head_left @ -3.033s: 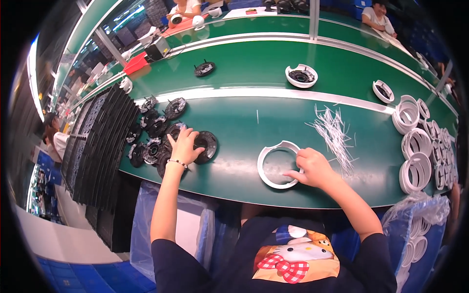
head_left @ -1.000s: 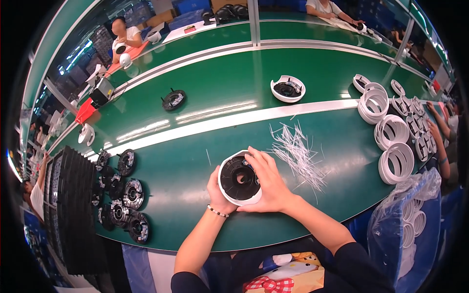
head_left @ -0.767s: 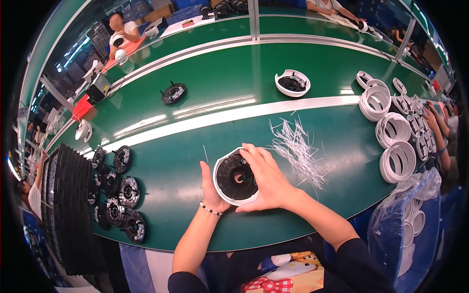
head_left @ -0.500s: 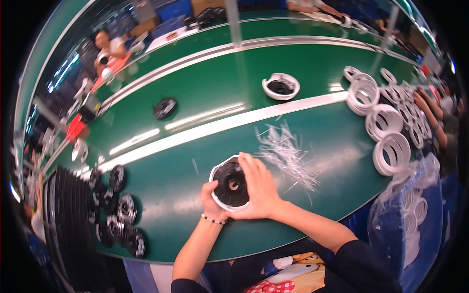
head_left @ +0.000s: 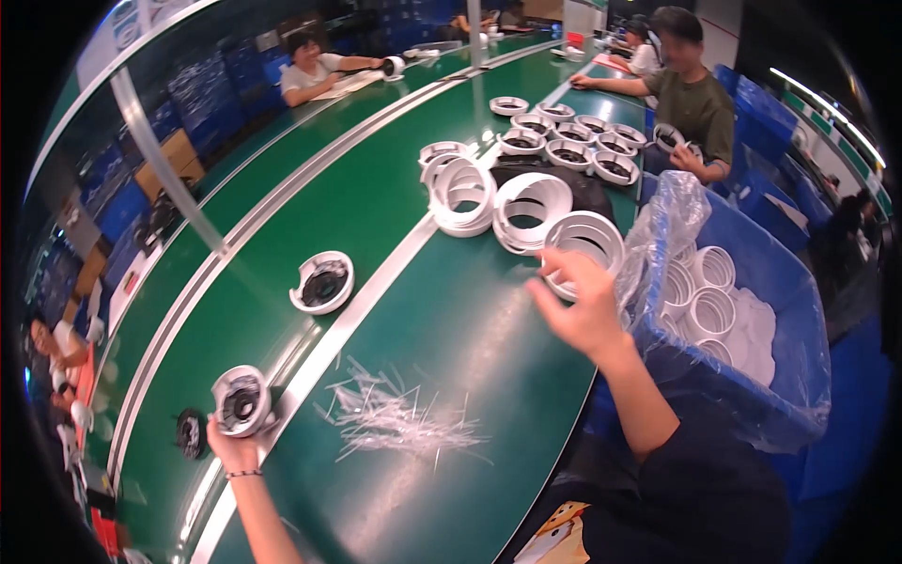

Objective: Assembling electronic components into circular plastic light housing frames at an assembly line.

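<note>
My left hand (head_left: 233,449) grips a white round housing (head_left: 225,385) with a black disc-shaped insert (head_left: 242,404) in it, over the green conveyor belt just past the light rail. Part of the hand lies hidden under the housing. My right hand (head_left: 587,305) has its fingers apart at the nearest stack of white rings (head_left: 609,242); whether a fingertip touches a ring I cannot tell. Two more stacks of white rings (head_left: 533,209) stand beside it. On the belt rests another white housing with a black insert (head_left: 324,282).
Clear plastic strips (head_left: 404,423) lie heaped on the green worktop. A loose black disc (head_left: 191,432) sits on the belt. To the right stands a plastic-lined blue bin (head_left: 799,320) holding white rings. Several housings (head_left: 568,152) are grouped near a co-worker (head_left: 700,103).
The view has swung to the right. My right hand has let go of the housing and moved to the white rings. My left hand has carried the housing out over the belt.
</note>
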Demonstrator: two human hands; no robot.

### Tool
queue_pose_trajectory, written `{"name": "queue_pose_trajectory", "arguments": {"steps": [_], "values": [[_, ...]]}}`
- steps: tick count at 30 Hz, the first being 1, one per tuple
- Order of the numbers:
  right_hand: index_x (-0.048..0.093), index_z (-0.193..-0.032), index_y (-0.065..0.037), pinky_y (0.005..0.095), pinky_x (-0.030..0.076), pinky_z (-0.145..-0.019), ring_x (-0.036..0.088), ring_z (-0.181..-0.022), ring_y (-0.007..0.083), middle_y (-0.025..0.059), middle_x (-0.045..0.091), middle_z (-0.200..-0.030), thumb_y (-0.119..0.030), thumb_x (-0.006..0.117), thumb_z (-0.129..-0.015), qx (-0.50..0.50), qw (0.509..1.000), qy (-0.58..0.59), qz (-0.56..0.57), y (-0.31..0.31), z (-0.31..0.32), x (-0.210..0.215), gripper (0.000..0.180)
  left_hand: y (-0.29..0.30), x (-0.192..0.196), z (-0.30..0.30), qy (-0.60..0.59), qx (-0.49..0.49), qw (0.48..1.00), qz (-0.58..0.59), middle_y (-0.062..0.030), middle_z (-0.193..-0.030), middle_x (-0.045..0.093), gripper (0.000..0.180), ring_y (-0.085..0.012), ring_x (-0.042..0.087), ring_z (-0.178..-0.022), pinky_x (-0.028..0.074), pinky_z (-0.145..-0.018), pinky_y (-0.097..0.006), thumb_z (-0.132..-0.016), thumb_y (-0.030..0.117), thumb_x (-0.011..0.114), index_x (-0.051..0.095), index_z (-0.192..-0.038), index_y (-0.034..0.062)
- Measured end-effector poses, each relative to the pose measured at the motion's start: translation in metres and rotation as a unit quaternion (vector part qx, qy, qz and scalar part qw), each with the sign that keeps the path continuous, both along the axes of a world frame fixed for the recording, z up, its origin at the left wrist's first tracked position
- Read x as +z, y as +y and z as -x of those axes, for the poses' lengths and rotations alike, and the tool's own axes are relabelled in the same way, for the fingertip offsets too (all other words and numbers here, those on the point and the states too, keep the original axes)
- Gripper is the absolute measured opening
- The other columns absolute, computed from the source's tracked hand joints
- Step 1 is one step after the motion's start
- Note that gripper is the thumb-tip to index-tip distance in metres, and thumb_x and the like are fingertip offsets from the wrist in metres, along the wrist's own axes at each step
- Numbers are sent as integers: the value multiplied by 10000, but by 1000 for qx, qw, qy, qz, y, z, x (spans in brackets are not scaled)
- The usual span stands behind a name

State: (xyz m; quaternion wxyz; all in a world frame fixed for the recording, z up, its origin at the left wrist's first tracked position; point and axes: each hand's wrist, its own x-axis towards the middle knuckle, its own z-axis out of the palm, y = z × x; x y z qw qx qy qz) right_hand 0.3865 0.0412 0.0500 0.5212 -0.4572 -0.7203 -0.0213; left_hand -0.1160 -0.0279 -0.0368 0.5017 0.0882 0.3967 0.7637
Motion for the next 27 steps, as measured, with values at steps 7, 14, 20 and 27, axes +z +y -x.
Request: {"name": "queue_pose_trajectory", "arguments": {"steps": [7,14,20,27], "values": [[575,-998,-96,401,309,-915,404,-1056,294,108,438,-1148,-121,646,-616,-347,930,-123,-3,49,-49,-2,389,75,-37,52,67,98,993,29,-129,-1084,536,343,-270,532,-969,432,-836,-435,-869,260,368,481,-1075,10],[670,-798,-134,343,408,-790,525,-880,238,27,588,-948,-79,616,-629,-384,904,-185,-30,75,-84,-8,186,65,23,25,828,311,420,202,-122,-1167,473,220,-279,455,-1064,370,-851,-424,-747,169,557,565,-934,53],[620,-860,-2,281,409,-798,550,-875,211,92,577,-920,79,544,-668,-179,975,-80,-101,30,-53,27,222,27,22,110,688,95,513,505,-144,-1293,332,589,-338,270,-1211,318,-891,-549,-746,264,569,320,-1242,66],[598,-877,1,301,483,-645,591,-766,253,144,589,-897,81,628,-553,178,974,-142,2,-42,57,48,335,36,22,81,573,162,570,566,-201,-1137,478,697,-320,485,-1047,417,-858,-407,-642,134,606,307,-1271,129]]}}
